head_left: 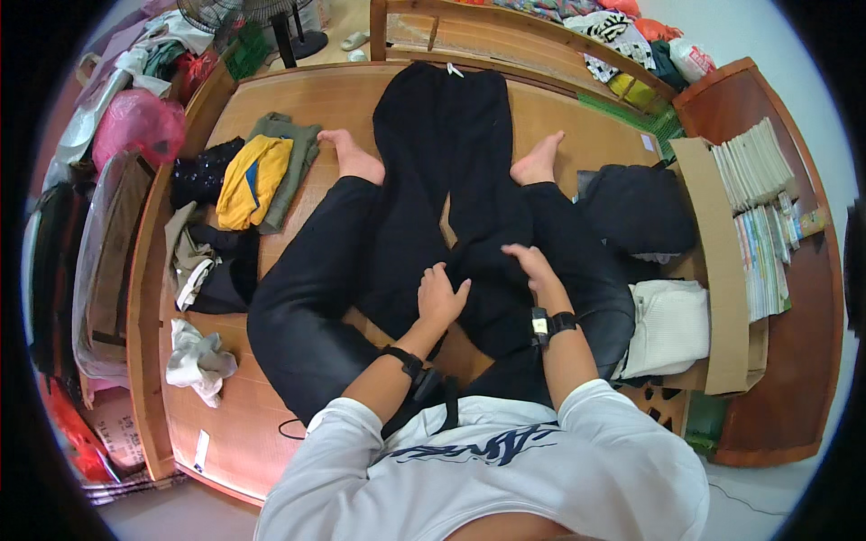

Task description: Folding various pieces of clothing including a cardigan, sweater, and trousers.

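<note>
Black trousers (pixel 440 135) lie spread flat between my outstretched legs, waistband away from me. A white drawstring (pixel 454 69) shows at the waistband, and a narrow gap parts the two trouser legs. My left hand (pixel 443 294) rests over the inner edge of the left trouser leg, thumb apart from the fingers. On the right trouser leg (pixel 487 291), my right hand (pixel 534 267) lies near its outer side, fingers pointing inward. No fabric is visibly pinched in either hand. The fingertips' exact contact with the dark cloth is hard to make out.
Folded garments, including a yellow one (pixel 254 182), lie along the left side. A crumpled white cloth (pixel 199 362) is nearer me. On the right are a folded dark garment (pixel 636 209), a folded white knit (pixel 670 324) and a cardboard box (pixel 727 304). Wooden rails (pixel 145 324) edge the bed.
</note>
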`<state>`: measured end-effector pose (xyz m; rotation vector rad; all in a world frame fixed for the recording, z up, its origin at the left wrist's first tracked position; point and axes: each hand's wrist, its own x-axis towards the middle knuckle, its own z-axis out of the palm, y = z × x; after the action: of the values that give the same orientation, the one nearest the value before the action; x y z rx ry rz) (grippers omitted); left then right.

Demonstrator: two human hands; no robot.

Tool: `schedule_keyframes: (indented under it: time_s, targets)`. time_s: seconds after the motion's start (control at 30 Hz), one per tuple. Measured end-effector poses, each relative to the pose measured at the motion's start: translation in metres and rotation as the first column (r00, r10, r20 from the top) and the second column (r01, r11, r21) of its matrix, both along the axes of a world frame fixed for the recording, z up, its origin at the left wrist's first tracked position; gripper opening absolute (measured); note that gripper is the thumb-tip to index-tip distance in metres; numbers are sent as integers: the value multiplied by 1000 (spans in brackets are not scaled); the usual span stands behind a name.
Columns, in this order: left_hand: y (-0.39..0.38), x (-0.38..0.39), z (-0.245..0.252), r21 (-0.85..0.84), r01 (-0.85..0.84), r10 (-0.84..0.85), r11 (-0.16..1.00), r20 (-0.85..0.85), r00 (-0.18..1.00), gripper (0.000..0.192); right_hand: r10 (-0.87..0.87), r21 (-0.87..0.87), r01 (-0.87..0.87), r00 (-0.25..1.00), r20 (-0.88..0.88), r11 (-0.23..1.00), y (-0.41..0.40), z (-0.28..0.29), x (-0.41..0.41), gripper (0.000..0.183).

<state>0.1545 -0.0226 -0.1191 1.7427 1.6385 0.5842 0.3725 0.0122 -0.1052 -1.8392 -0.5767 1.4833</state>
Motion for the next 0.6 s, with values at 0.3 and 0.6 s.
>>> schedule_keyframes:
  time_s: [0.3,0.6]
  targets:
    - [19,-13,23,-503,340,163,794,716,679,63,32,150,-15,993,-112,989,-22,40,-14,32]
    - [7,-13,66,-357,641,257,680,934,247,39,60,414,63,959,-278,908,-74,114,3,28]
